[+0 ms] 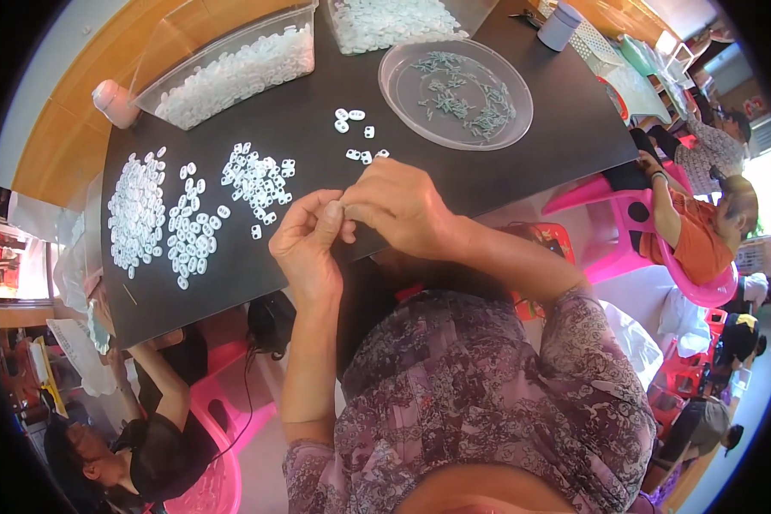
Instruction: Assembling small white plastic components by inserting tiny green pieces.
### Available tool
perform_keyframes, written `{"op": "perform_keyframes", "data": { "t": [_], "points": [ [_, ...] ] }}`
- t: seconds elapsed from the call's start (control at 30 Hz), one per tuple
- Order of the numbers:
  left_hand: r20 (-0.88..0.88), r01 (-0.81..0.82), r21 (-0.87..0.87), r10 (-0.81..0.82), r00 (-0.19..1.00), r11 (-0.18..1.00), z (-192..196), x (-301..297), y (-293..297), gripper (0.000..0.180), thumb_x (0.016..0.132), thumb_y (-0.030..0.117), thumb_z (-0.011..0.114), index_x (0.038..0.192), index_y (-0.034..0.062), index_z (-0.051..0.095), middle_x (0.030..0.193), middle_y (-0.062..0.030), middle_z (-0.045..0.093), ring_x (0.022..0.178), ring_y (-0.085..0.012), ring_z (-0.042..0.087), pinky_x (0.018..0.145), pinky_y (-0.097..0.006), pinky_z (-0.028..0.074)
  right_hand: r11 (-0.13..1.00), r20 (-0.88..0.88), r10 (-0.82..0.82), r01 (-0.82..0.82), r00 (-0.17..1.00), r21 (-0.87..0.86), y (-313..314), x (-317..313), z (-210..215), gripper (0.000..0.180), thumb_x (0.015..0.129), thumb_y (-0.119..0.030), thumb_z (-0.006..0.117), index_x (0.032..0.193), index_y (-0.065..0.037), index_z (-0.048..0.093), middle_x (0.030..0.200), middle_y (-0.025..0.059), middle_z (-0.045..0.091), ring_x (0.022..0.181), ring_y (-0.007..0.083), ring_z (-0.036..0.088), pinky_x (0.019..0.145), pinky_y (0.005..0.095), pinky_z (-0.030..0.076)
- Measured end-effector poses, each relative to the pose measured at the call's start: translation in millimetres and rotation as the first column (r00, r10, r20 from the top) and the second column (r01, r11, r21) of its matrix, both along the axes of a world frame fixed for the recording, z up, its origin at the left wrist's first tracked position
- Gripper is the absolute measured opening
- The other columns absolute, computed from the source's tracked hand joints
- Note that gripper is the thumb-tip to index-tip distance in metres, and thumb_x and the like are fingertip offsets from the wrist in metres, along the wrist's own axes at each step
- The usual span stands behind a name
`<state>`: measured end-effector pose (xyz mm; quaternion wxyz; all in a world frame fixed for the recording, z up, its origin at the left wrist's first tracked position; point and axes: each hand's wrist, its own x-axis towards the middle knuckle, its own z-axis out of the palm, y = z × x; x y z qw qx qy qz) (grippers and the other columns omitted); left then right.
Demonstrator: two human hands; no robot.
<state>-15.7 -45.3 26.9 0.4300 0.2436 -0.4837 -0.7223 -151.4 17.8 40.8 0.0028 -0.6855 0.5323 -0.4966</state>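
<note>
Over the table's near edge, my left hand (307,244) and my right hand (400,208) meet with thumbs and fingertips pinched together. Whatever lies between the fingertips is hidden or too small to name. Just beyond my right hand lie a few small white squarish pieces (367,157), partly covered by the knuckles. Farther back sit several loose white pieces (343,126). Left of my hands spreads a pile of white two-holed squarish pieces (257,178). Beyond it are two piles of white oval pieces, a looser one (193,240) and a denser one (137,214).
A round clear tray (388,79) holds small grey-green slender parts. Clear bins of white pieces (240,77) stand at the back of the dark table (317,163), beside a pinkish bottle (115,104) and a grey-capped container (559,26). People sit on pink chairs (604,223) at both sides.
</note>
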Motion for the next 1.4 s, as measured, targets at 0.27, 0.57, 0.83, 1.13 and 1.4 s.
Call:
{"op": "perform_keyframes", "data": {
  "t": [0.27,0.57,0.83,1.13,1.4],
  "points": [
    [-0.086,0.115,0.245,-0.097,0.992,0.963,-2,6,4,0.020,0.084,0.003,0.061,0.100,-0.0079,0.060,0.078,-0.0102,0.063,0.064,-0.0158,0.058,0.060,-0.025,0.047,0.999,-0.168,0.008,-0.001,0.986,0.041,19,-3,-3,0.029,0.062,-0.003,0.065,0.090,-0.007,0.064,0.074,0.0041,0.058,0.063,0.0218,0.052,0.057,0.0328,0.043],
    [0.105,-0.004,0.054,-0.002,0.994,0.999,-12,2,10,0.014,0.085,0.003,0.061,0.096,-0.0033,0.061,0.079,-0.0093,0.063,0.063,-0.0125,0.057,0.056,-0.024,0.048,0.923,-0.194,-0.332,0.360,0.923,0.132,12,-123,20,0.009,0.073,-0.006,0.064,0.081,-0.007,0.068,0.074,0.0105,0.059,0.072,0.0278,0.057,0.066,0.0369,0.045],
    [0.071,0.018,0.007,-0.018,0.997,1.000,-20,3,12,0.012,0.086,0.006,0.061,0.095,-0.0025,0.061,0.078,-0.0075,0.062,0.063,-0.0105,0.055,0.055,-0.022,0.047,0.885,-0.505,-0.250,0.406,0.826,0.226,-2,-151,-11,0.012,0.069,-0.006,0.066,0.080,-0.010,0.068,0.074,0.0074,0.058,0.079,0.0278,0.056,0.068,0.0392,0.044],
    [0.062,0.029,-0.013,-0.028,0.998,0.999,-23,4,12,0.012,0.086,0.006,0.061,0.095,-0.0029,0.061,0.078,-0.0080,0.063,0.062,-0.0106,0.056,0.056,-0.022,0.047,0.847,-0.510,-0.263,0.449,0.819,0.284,3,-156,-3,0.005,0.069,-0.009,0.064,0.073,-0.007,0.064,0.072,0.0071,0.057,0.079,0.0281,0.055,0.069,0.0391,0.043],
    [0.052,0.015,-0.011,-0.014,0.999,1.000,-23,3,12,0.012,0.085,0.005,0.061,0.094,-0.0032,0.062,0.078,-0.0084,0.063,0.063,-0.0108,0.057,0.056,-0.022,0.047,0.836,-0.594,-0.221,0.464,0.774,0.293,-6,-155,-16,0.011,0.071,-0.011,0.057,0.062,-0.003,0.058,0.071,0.0174,0.058,0.074,0.0366,0.057,0.064,0.0456,0.045]
  ]
}}
